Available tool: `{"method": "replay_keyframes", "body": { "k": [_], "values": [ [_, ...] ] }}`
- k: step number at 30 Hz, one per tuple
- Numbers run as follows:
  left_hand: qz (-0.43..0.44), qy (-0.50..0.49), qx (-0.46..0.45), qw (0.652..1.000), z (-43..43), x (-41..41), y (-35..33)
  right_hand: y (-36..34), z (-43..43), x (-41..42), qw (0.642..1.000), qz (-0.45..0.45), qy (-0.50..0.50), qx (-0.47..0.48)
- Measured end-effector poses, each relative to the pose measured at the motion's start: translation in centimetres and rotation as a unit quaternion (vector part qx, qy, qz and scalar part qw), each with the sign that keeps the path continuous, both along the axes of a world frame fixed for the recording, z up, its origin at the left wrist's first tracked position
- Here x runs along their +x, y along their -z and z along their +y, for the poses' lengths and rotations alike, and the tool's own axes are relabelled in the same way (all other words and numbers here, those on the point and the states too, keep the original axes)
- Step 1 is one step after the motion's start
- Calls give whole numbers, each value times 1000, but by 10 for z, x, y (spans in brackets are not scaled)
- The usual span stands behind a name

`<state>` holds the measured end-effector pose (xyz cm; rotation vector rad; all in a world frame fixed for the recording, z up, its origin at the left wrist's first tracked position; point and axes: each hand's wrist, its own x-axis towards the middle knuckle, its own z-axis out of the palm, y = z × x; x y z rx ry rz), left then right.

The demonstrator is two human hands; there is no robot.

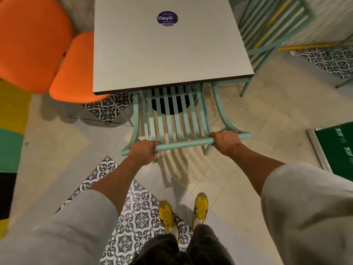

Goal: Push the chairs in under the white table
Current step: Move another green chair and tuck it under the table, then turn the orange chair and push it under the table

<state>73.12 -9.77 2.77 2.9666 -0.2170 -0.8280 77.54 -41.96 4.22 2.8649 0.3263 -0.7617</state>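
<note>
— What do you see from the head camera?

— I look down on a white table (168, 52) with a round purple sticker (167, 18). A mint-green slatted chair (177, 121) stands at its near edge, seat partly under the top, backrest toward me.

— And the hands?

— Both arms reach forward, nearly straight, grey sleeves pushed up to the elbows. My left hand (143, 153) is curled closed around the left end of the chair's top rail, knuckles up. My right hand (225, 141) is wrapped tight around the same rail near its right end.

— Anything else nearby?

— An orange chair (76, 69) sits at the table's left side, its seat edge just under the top. Another green chair (271, 29) stands right of the table. Yellow shoes (183, 213) stand on patterned tiles.
</note>
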Motion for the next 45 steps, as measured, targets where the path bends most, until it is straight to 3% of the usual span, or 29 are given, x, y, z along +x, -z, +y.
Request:
{"method": "replay_keyframes", "body": {
  "k": [26,45],
  "values": [
    [13,-81,51,995,-30,-39,-6,6,-21,-24,997,10,-75,-13],
    [21,-106,66,992,-45,-47,-18,-1,-24,-27,998,40,-45,-2]
  ]
}}
